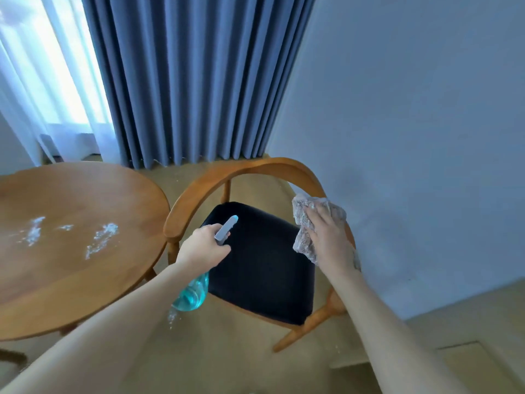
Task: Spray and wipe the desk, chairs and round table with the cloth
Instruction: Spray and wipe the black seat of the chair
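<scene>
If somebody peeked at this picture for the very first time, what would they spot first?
Probably the two hands in the middle: the right hand presses a crumpled cloth onto the curved wooden arm of the chair, while the left hand grips a spray bottle of blue liquid over the black seat. Next come the white foamy splashes on the round table at the left, and the tall blue curtain behind.
</scene>
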Available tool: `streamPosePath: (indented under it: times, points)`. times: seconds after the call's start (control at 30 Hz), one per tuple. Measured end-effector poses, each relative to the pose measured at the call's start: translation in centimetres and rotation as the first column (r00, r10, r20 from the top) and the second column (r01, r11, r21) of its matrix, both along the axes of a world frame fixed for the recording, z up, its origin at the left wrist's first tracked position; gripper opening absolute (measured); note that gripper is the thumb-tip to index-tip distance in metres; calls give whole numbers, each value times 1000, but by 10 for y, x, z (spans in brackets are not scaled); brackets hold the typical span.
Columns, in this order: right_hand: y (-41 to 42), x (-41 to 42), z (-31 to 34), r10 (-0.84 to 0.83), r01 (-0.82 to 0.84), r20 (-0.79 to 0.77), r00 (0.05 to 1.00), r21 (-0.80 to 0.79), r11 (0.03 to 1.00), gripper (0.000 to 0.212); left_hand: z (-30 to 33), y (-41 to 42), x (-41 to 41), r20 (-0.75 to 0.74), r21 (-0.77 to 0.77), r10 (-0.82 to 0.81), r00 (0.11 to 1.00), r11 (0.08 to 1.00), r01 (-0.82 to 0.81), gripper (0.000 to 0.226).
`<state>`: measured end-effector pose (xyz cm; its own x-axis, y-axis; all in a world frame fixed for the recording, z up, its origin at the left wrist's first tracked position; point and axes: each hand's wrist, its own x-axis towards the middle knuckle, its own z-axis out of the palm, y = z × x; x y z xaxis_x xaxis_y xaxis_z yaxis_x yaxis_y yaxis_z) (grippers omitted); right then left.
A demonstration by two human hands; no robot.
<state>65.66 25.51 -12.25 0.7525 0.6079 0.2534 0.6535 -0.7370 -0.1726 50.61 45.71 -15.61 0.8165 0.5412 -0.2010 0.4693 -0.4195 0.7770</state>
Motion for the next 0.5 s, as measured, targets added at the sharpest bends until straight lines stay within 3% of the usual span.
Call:
streamPosePath:
  times: [0.1,0.2,0.5]
  points:
    - [-12,-10,23,27,-13,134,991,-106,994,69,16,-14,-7,26,-71,32,999,997,-30,19]
    - [-21,-17,35,63,-38,155,986,-163,986,77,27,-29,-8,55,-125,39,998,992,-32,21]
    - [-76,7,31,27,-28,46,999,29,999,49,15,-66,21,-57,-94,-10,998,996,5,16]
